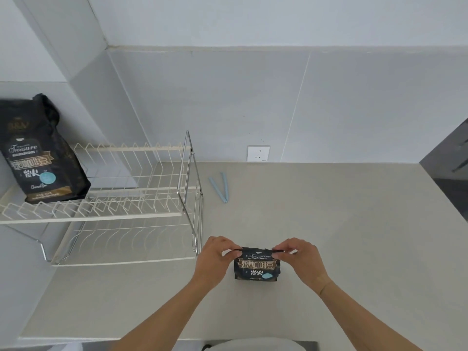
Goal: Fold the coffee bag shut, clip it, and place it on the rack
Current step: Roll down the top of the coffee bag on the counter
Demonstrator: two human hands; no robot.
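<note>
A small black coffee bag [257,266] stands upright on the grey counter, low in the middle of the view. My left hand [215,257] pinches its folded top edge at the left corner. At the right corner my right hand [298,257] pinches the same edge. A light blue clip [220,186] lies on the counter behind the bag, to the right of the rack, and it is spread into a V. The white two-tier wire rack [121,219] stands at the left.
A second black coffee bag [38,155], its top unfolded, stands on the rack's upper tier at far left. A white wall socket [258,153] sits above the counter's back edge. A dark appliance [448,158] borders the counter at right.
</note>
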